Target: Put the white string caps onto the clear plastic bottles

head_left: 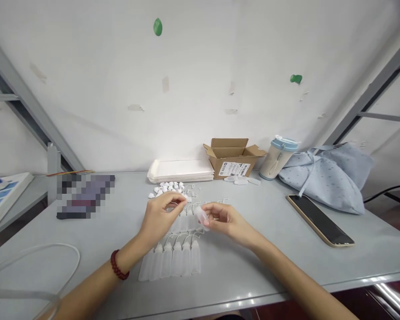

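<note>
Holding a translucent bottle (201, 214) in the right hand (231, 224), with thumb and fingers closed around the sides, above the middle of a grey table (253, 275). Tilted along the long axis, running roughly from eleven o'clock down to five, with twelve taken as the wall side; partly covered by the fingertips, so cannot tell the neck from the base. Pinching a small white piece (188, 199), seemingly a cap, between the thumb and fingertips of the left hand (160, 218) — close to the bottle at about ten o'clock, yet apart from it. Wearing a dark red beaded bracelet (119, 265) on the left wrist. Reckoning from the held bottle, see at seven o'clock a front row of bottles (176, 262), laid side by side with long axes close to parallel, bases toward six, necks toward twelve and thin tips bent over toward two. Find at nine a second row of bottles (185, 221), partly hidden by the hands. Note loose white caps (168, 189) heaped at ten, and beyond them, at eleven, a white stack (182, 170) of flat pieces. Spot an open cardboard box (232, 164) at one, with a few flat translucent pieces (242, 181) just before it; then, near two, a tumbler (276, 160) with a blue lid, beside a pale blue bag (326, 178) — and at three, a phone (323, 221) lying face up.
</note>
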`<state>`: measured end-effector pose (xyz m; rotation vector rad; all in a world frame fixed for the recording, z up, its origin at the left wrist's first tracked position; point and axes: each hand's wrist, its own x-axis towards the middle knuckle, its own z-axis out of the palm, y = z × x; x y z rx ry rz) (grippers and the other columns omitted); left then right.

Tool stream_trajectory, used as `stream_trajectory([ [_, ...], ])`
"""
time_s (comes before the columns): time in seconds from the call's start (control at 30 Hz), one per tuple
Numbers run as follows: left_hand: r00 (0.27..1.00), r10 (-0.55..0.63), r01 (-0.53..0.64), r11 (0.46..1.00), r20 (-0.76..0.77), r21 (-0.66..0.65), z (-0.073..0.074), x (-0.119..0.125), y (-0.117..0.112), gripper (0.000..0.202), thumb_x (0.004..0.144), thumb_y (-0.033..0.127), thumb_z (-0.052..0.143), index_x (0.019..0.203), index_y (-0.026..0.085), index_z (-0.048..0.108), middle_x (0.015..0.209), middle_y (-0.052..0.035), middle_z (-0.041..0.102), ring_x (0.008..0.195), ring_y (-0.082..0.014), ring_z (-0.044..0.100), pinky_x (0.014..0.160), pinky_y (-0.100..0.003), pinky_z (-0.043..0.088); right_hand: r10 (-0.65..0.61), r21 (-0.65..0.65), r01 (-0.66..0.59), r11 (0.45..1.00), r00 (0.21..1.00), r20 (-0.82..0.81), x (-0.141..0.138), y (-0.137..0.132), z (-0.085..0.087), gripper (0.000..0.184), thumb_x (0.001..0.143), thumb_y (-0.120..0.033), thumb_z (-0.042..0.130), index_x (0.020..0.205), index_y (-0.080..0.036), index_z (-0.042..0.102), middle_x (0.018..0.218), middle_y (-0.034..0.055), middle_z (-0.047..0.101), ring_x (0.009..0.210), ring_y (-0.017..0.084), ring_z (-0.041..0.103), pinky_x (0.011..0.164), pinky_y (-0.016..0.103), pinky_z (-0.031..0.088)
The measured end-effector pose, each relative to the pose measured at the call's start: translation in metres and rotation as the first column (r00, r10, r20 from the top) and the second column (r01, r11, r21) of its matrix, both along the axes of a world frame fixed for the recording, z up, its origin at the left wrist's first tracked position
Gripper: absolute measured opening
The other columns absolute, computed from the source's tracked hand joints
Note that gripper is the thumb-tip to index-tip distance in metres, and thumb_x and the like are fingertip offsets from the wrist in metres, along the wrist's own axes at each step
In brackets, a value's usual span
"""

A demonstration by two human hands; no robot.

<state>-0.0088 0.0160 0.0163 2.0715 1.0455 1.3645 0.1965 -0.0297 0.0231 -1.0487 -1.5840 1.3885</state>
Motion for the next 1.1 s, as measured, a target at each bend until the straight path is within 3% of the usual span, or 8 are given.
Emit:
stream_trajectory([
  [0.17,0.989,-0.145,0.149,0.978,-0.038,0.147,0.007,0.005,-0.017,0.011,0.083,0.013,0.059,0.076,0.019,0.065,0.074,-0.0022,0.066,0.067,-0.0137,0.062,0.06,-0.023,0.053,0.125,-0.064,-0.127,0.99,0.992,-0.034,-0.004,-0.002,-0.007,0.035,0.075,-0.036,0.072,0.102,-0.017,0.063,0.075,-0.0004,0.06,0.064,0.011,0.053,0.064,0.026,0.039],
  [0.3,0.987,-0.156,0.162,0.968,-0.046,0.189,0.01,0.007,-0.025,0.015,0.084,0.01,0.055,0.077,0.02,0.065,0.074,-0.0028,0.065,0.067,-0.0139,0.061,0.058,-0.024,0.052,0.138,-0.058,-0.141,0.988,0.989,-0.059,-0.004,-0.003,-0.007,0.033,0.075,-0.035,0.072,0.1,-0.017,0.063,0.073,-0.0014,0.059,0.064,0.011,0.053,0.064,0.026,0.04],
  [0.57,0.986,-0.15,0.166,0.94,-0.075,0.297,0.009,0.007,-0.03,0.021,0.086,0.006,0.051,0.09,0.02,0.066,0.086,-0.0051,0.067,0.075,-0.0143,0.065,0.064,-0.024,0.054,0.083,0.026,-0.081,0.996,0.992,-0.097,-0.002,-0.003,-0.009,0.04,0.081,-0.032,0.067,0.117,-0.022,0.057,0.079,-0.0009,0.059,0.063,0.009,0.05,0.063,0.025,0.038],
  [0.83,0.984,-0.143,0.173,0.904,-0.105,0.391,0.007,0.011,-0.035,0.025,0.086,0.003,0.049,0.095,0.02,0.065,0.091,-0.0061,0.067,0.082,-0.015,0.065,0.071,-0.025,0.056,0.038,0.027,-0.035,0.999,0.994,-0.1,-0.003,-0.004,-0.005,0.038,0.077,-0.037,0.07,0.109,-0.022,0.057,0.081,-0.0007,0.057,0.064,0.01,0.049,0.064,0.027,0.039],
  [1.1,0.975,-0.171,0.213,0.893,-0.139,0.395,0.001,0.01,-0.033,0.027,0.084,-0.001,0.049,0.098,0.018,0.064,0.096,-0.0071,0.067,0.089,-0.0156,0.065,0.076,-0.027,0.056,-0.085,0.046,0.081,0.996,0.992,0.095,-0.004,-0.005,-0.003,0.033,0.076,-0.037,0.07,0.102,-0.019,0.06,0.081,-0.0007,0.056,0.059,0.009,0.042,0.06,0.026,0.036],
])
